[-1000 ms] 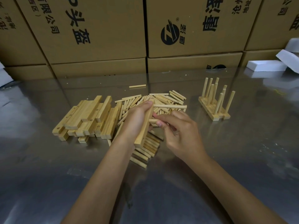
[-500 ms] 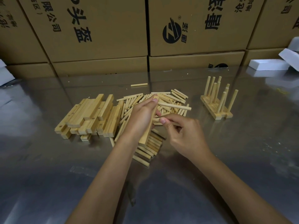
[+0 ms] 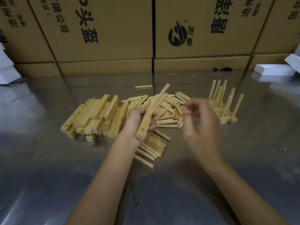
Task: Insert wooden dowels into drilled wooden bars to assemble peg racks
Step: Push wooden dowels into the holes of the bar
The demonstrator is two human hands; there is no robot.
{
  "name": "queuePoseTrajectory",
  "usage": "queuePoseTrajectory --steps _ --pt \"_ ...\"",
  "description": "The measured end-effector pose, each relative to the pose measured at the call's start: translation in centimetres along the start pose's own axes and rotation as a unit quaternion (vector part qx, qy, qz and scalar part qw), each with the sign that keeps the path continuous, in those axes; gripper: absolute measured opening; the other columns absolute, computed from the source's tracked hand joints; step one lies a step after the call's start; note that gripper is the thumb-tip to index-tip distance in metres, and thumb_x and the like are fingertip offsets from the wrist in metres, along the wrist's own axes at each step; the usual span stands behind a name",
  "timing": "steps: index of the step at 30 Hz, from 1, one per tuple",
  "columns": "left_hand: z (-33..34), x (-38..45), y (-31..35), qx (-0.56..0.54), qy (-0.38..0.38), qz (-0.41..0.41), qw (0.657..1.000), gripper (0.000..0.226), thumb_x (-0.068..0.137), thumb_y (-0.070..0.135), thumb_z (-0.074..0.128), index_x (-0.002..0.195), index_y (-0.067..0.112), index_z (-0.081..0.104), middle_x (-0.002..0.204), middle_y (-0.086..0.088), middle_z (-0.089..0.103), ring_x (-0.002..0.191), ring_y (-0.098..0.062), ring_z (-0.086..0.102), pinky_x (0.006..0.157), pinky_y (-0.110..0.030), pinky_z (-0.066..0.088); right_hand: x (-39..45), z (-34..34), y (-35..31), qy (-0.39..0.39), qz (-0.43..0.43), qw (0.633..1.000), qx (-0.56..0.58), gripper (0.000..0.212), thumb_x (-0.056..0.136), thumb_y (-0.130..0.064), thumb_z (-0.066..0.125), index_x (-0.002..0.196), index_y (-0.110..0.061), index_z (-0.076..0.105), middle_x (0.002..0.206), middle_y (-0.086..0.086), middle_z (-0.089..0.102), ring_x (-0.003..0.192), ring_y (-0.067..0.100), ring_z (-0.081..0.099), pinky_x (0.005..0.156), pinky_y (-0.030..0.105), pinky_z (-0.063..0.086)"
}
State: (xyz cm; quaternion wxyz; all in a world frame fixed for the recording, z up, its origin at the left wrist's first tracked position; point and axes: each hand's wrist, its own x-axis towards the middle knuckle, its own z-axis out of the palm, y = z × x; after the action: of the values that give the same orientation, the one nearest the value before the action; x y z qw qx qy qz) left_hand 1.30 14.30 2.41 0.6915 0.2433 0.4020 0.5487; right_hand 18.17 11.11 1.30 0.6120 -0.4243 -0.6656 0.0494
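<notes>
Nearest to me, a short row of dowels (image 3: 151, 147) lies side by side on the steel counter (image 3: 48, 159), just beneath my left hand (image 3: 138, 123). That hand grips a drilled bar (image 3: 146, 122), curled round its middle, near end tilted down toward me with one empty hole showing. Change noted: half a second ago my right hand (image 3: 200, 125) was pinching a dowel against this bar; now it has drawn away to the right and holds nothing, its fingers (image 3: 186, 111) loosely bent, thumb and forefinger close but not closed on anything. Two dowels (image 3: 160, 99) now stand out of the far part of the bar, pointing up and away. I judge the latest peg seated, though its socket is hidden by my fingers; the empty near hole means this bar is not finished, and the free hand is due back at the supply. Beyond my hands lies the loose heap of dowels (image 3: 170, 109); left of it the stack of undrilled-looking and drilled bars (image 3: 94, 116). Toward the right side stands a finished rack (image 3: 225, 103), pegs upright. One stray dowel (image 3: 143, 86) lies nearer the back edge, before the cardboard boxes (image 3: 103, 30).
</notes>
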Motion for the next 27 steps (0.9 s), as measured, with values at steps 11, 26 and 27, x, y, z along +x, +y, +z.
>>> queuePoseTrajectory --steps 11,26,27 --pt "-2.5 0.5 1.3 -0.115 0.032 0.016 0.993 0.030 0.103 0.026 0.042 0.117 0.005 0.057 0.069 -0.003 0.053 0.049 -0.009 0.041 0.036 -0.015 0.031 -1.0 2.4 2.9 -0.262 0.091 0.945 -0.173 0.007 0.090 -0.021 0.066 0.091 -0.028 0.068 0.096 -0.013 0.059 0.099 0.008 0.051 0.087 0.027 0.039" --pt "-1.6 0.7 0.6 0.017 0.060 0.068 0.996 0.027 0.102 0.031 0.048 0.101 0.011 0.067 0.067 -0.002 0.051 0.046 -0.010 0.045 0.038 -0.019 0.038 -0.9 0.7 -2.2 -0.208 -0.146 0.965 -0.065 0.032 0.086 -0.001 0.059 0.109 -0.020 0.072 0.081 -0.004 0.056 0.081 0.014 0.042 0.071 0.026 0.035" --pt "-1.6 0.7 0.5 0.024 0.063 0.069 0.995 0.028 0.102 0.031 0.049 0.099 0.011 0.067 0.066 -0.002 0.051 0.047 -0.010 0.045 0.037 -0.019 0.038 -0.9 0.5 -2.4 -0.214 -0.152 0.962 -0.073 0.032 0.086 -0.002 0.057 0.108 -0.019 0.072 0.081 -0.003 0.055 0.081 0.014 0.041 0.071 0.026 0.033"
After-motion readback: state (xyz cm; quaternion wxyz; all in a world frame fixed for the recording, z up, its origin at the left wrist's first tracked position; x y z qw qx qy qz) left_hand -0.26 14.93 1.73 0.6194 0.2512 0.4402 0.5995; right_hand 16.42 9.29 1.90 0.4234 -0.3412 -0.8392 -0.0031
